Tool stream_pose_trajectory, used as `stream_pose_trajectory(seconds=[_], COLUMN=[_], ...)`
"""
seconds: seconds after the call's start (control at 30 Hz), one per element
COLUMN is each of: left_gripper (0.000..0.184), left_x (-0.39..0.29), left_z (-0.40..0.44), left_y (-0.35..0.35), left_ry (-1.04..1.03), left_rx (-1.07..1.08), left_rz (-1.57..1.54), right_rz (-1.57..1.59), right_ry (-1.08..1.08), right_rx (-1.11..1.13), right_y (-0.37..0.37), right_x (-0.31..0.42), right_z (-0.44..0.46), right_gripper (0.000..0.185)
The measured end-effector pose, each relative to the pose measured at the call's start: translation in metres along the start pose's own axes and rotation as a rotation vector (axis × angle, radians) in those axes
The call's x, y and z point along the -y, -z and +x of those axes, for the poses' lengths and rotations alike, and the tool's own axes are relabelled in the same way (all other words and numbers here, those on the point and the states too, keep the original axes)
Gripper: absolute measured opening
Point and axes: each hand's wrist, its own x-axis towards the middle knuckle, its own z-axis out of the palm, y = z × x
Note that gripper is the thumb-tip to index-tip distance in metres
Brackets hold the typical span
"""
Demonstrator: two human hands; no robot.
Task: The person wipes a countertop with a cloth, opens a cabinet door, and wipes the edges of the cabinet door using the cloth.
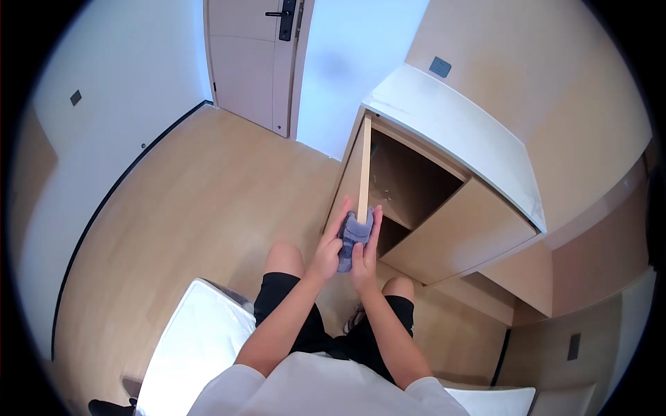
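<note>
A grey-blue cloth [355, 234] is folded around the edge of the open cabinet door [364, 166], near its lower end in the view. My left hand [327, 255] presses the cloth from the left side, thumb over it and fingers stretched along the door's outer face. From the other side, my right hand [365, 258] holds the same cloth, its thumb on the front and its fingers up along the inner face. Both hands are closed on the cloth, with the door edge between them.
The cabinet [458, 236] has a white top [458, 125], an open dark compartment [413, 173] and a second door that is shut. A white mattress-like surface [198, 340] lies at the lower left. Beyond the wooden floor [201, 201] stands a room door [250, 69].
</note>
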Motion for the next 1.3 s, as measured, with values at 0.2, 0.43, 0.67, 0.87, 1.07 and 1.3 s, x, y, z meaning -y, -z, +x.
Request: stream_pose_trajectory(seconds=[0.2,0.43,0.67,0.87,1.07,1.3], left_gripper=[0.066,0.075,0.075,0.076,0.078,0.086], left_x=[0.025,0.018,0.006,0.004,0.042,0.085], left_z=[-0.007,0.005,0.014,0.034,0.024,0.001], left_y=[0.003,0.019,0.002,0.0,0.005,0.018], left_ry=[0.037,-0.032,-0.044,-0.165,-0.169,0.001], left_rx=[-0.025,0.106,0.038,0.047,0.013,-0.002], left_rz=[-0.158,0.155,0.184,0.319,0.264,0.225], right_rz=[-0.13,-0.141,-0.054,-0.107,-0.063,-0.108], right_ry=[0.009,0.057,-0.058,-0.068,-0.05,-0.114], right_rx=[0.077,0.152,0.134,0.104,0.078,0.161], right_y=[0.008,0.017,0.017,0.017,0.021,0.031], right_x=[-0.033,-0.034,-0.011,-0.027,-0.055,-0.084], right_z=[-0.01,-0.014,-0.001,0.002,-0.016,-0.043], right_gripper=[0.078,0.071,0.068,0.069,0.067,0.067])
